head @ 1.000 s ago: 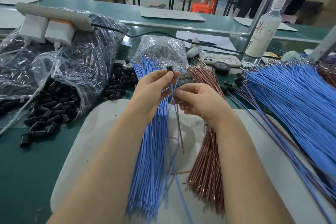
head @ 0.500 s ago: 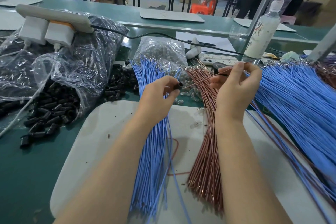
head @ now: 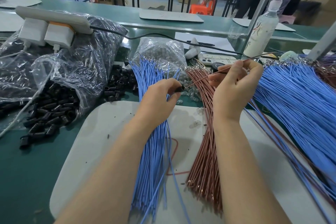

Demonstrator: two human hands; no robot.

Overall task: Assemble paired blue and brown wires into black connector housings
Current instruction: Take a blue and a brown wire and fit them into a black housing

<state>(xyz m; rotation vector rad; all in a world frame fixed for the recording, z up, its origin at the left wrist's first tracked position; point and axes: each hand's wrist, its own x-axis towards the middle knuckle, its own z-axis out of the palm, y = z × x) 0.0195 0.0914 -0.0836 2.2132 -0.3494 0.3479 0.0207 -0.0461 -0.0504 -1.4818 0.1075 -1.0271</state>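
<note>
**Head view**

**Step in hand (judged):** feeding one brown wire into a housing. A single blue wire [head: 171, 151] trails toward 6 o'clock from under the left hand. Whether it is already seated in the housing cannot be told.

**Left hand** [head: 160, 100]: fingers curled, thumb and forefinger pinching one black housing [head: 180, 89] at the fingertips. The housing's open end faces 3 o'clock.

**Right hand** [head: 234, 87]: at 3 o'clock of the left hand and apart from it. Its fingers are closed in a pinch on the brown wire [head: 198, 81].

**Brown wire:** runs from the mouth of the housing through the right fingers and on toward 2 o'clock. Its near tip meets the housing opening; how deep it sits is hidden.

**Next move (judged):** push the wire along its own line toward 9 o'clock until the terminal seats, with the housing held steady. The wire is thin and may buckle if gripped far from the tip.

**Stock:**
- Blue wire bundle [head: 154, 160] on the white mat [head: 109, 142], under the left forearm.
- Brown wire bundle [head: 205, 151] under the right wrist.
- Loose housings [head: 120, 83] at 9 o'clock of the left hand.
- Plastic bag of housings [head: 54, 107] further toward 9 o'clock.
- Large heap of wires [head: 300, 105] at 3 o'clock of the right hand.
</note>
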